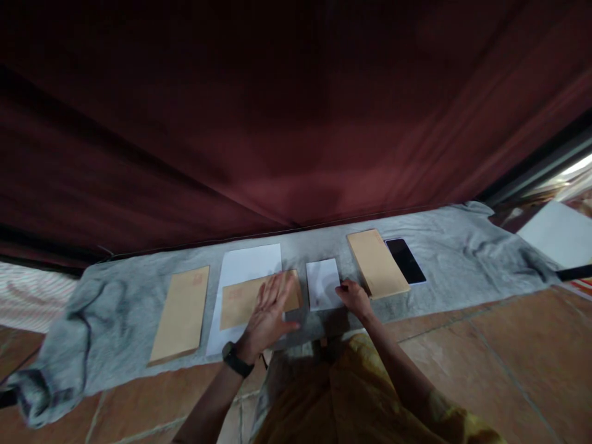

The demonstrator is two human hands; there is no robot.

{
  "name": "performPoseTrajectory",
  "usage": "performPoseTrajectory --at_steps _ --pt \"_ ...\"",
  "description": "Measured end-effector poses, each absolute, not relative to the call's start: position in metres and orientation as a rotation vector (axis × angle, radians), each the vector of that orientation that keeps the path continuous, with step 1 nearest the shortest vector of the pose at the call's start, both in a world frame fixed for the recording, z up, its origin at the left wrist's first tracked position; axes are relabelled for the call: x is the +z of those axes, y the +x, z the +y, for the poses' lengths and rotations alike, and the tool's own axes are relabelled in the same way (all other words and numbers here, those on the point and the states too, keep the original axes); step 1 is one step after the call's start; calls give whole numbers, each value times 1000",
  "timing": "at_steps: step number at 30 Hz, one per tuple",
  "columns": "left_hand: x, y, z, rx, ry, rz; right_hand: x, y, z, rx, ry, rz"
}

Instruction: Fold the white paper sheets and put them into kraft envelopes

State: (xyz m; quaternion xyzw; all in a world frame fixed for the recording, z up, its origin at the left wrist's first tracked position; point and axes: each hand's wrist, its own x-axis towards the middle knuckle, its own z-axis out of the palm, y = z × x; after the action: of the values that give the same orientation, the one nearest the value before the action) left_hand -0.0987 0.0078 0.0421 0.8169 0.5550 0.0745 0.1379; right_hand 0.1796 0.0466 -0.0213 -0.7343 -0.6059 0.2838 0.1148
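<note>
Head view: the small white paper (322,280) lies flat on a grey cloth (467,256), and everything else can be placed from it. Just left of it, a brown envelope (238,302) rests across a large white sheet (252,259), with the left hand (269,308) over the envelope's right part, fingers stretched out and thumb spread wide (a dark watch (237,359) circles that wrist); whether the palm presses down, I cannot tell. At the small white paper's right edge is the right hand (355,298), its fingers curled in narrowly; whether they pinch the edge or only sit by it cannot be made out. Right of the small white paper, beyond that hand, lies a thick envelope stack (377,262), with a dark-screened phone (407,260) beside it. Well to the small white paper's left, past the large white sheet, lies another brown stack (182,314). Behind the small white paper hangs a dark red curtain (296,135).
</note>
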Motion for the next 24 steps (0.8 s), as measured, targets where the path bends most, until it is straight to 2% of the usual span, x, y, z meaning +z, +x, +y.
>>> performPoseTrajectory --at_steps 6,12,24 --pt "31 -140 39 -220 2099 1756 -21 182 45 826 -2083 -1808" --pt "19 -148 48 -182 2253 1699 -23 183 43 769 -2070 -1806" --pt "24 -148 61 -222 2265 1673 -28 184 36 717 -1951 -1778"
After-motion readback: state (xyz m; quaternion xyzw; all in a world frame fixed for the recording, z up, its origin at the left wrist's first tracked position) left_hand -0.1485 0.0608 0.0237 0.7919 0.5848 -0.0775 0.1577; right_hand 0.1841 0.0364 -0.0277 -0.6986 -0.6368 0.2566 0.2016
